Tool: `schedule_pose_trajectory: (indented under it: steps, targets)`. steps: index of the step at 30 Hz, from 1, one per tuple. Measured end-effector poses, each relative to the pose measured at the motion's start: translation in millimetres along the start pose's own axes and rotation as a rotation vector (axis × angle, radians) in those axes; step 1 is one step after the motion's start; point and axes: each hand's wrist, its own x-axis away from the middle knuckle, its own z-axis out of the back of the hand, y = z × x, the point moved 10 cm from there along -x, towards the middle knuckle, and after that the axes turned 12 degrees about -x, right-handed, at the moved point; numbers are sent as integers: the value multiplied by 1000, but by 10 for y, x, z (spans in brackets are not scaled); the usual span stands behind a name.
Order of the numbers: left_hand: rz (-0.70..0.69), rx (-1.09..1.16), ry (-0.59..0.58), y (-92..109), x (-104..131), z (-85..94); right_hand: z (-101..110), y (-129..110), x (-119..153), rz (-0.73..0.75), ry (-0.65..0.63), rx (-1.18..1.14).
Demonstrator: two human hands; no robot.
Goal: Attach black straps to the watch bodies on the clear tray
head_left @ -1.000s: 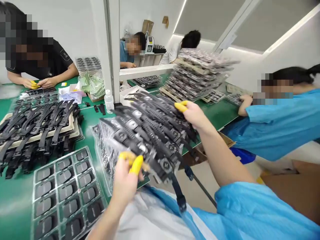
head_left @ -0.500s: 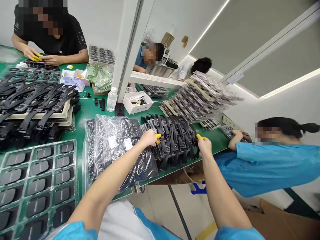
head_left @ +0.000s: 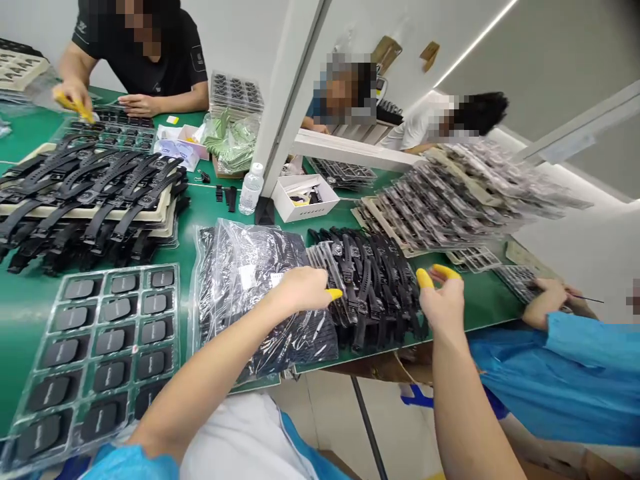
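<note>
A stack of clear trays holding black strapped watches (head_left: 373, 283) lies in front of me on the green table. My left hand (head_left: 305, 290) is at the stack's near left edge, its fingers curled and a yellow cot on one fingertip. What those fingers close on, if anything, is hidden. Just off the stack's right end, my right hand (head_left: 443, 300) is raised with thumb and forefinger apart, both in yellow cots. Nothing shows between them. Beneath my left wrist lie clear plastic bags packed with black ribbed items (head_left: 260, 260), with white labels on them.
On the left are a tray of black rounded squares (head_left: 115, 307) and piled watch trays (head_left: 95, 193). A bottle (head_left: 251, 190) and a white box (head_left: 306, 200) stand behind the bags. Tall stacked trays (head_left: 430, 200) lean at right. Co-workers sit across and at right.
My right hand has come away from the stack's right end, and its fingers have spread. My left hand stays by the left edge. My view has turned left; the co-worker opposite has moved one hand aside.
</note>
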Motion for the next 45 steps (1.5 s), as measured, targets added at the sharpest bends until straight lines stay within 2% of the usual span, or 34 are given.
schedule_pose_trajectory:
  steps: [2, 4, 5, 7, 8, 10, 12, 15, 20, 23, 26, 29, 32, 36, 39, 42, 45]
  targets:
    - [102, -142, 98, -395, 438, 308, -291, -490, 268, 120, -77, -92]
    - [281, -238, 188, -926, 851, 536, -750, -1166, 717, 344, -279, -157]
    - [355, -296, 223, -1167, 1018, 596, -1013, -1516, 1006, 475, -412, -144]
    - [386, -409, 214, -1488, 1198, 521, -1505, -2116, 1649, 732, -714, -117]
    - [337, -466, 196, -1550, 1218, 411, -1692, -2328, 1955, 848, -852, -97]
    - [176, -542, 170, -1530, 1199, 122, -1948, -2519, 2425, 983, -1092, -29]
    - [68, -566, 155, -1466, 1183, -144, -2037, -2475, 2681, 1023, -1238, 43]
    - [-2, -532, 130, -1371, 1204, -375, -1978, -2159, 2809, 1005, -1311, 152]
    - [-168, -427, 41, -1061, 1275, -572, -1830, -1611, 2775, 926, -1232, 303]
    - [-196, -414, -8, -880, 1242, -635, -1806, -1482, 2765, 910, -1180, 253]
    - [-166, -446, -45, -736, 1143, -628, -1800, -1434, 2730, 886, -1145, 132]
    - [-101, -482, -75, -649, 1040, -595, -1748, -1546, 2597, 879, -1036, -47]
    - [-22, -484, -112, -641, 1008, -605, -1717, -1835, 2514, 1011, -938, -140]
    - [8, -401, -107, -659, 1083, -635, -1975, -2091, 2573, 1214, -1078, 8]
    - [39, -365, -51, -702, 1150, -576, -2031, -2195, 2450, 1290, -1054, 6]
    - [104, -266, -27, -808, 1161, -476, -1927, -2248, 2154, 1242, -958, -62]
    - [188, 3, -66, -1030, 1093, -396, -1739, -2287, 1673, 1031, -773, -145]
